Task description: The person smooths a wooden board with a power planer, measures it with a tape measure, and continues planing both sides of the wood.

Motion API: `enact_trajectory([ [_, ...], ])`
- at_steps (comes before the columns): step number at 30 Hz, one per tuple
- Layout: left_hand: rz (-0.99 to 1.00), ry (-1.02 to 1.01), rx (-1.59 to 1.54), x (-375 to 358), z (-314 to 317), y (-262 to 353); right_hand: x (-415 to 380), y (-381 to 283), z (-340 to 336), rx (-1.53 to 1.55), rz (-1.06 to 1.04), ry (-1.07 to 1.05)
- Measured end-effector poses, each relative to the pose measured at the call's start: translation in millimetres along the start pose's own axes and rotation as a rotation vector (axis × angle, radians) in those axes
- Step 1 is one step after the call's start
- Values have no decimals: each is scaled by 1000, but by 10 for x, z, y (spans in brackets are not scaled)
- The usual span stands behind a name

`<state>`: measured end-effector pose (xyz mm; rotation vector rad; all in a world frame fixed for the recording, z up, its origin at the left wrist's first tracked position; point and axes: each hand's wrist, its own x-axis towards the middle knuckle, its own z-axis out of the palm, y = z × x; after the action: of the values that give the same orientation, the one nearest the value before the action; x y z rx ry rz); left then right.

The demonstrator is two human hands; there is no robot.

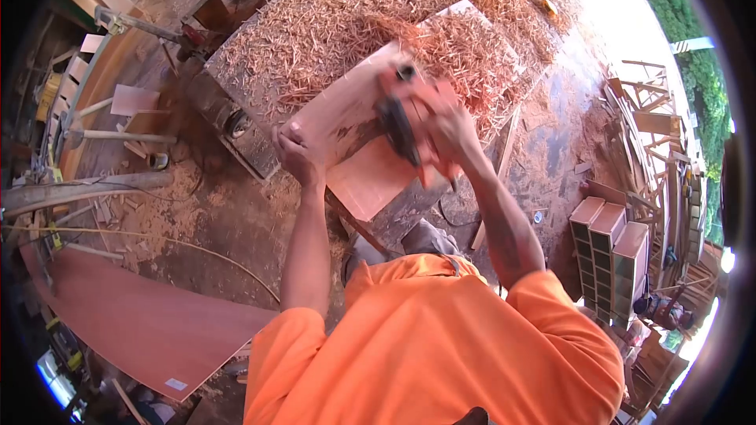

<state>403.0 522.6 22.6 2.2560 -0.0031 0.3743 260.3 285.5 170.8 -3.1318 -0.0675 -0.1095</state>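
Note:
A wooden board (370, 181) lies slantwise over the near edge of a workbench covered in curly wood shavings (315, 39). My right hand (453, 127) is wrapped round an orange and black power planer (413, 122), which rests on the board and is blurred by motion. At the board's left edge is my left hand (298, 149), its fingers curled against the wood. Shavings cover the far part of the board. The planer hides its own underside and the wood beneath it.
A large reddish sheet (142, 307) lies at the lower left, near a yellow cord (197, 245). Stacked box-like wooden pieces (606, 244) stand at the right, with wood strips (642, 142) behind. A metal clamp (138, 25) is at the upper left.

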Motion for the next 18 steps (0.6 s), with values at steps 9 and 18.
enact_trajectory([
  [9,-11,-20,4,-18,-2,-25,-909,-287,-127,1116,941,133],
  [18,-47,-47,-4,-20,-67,31,149,399,119,574,202,135],
])
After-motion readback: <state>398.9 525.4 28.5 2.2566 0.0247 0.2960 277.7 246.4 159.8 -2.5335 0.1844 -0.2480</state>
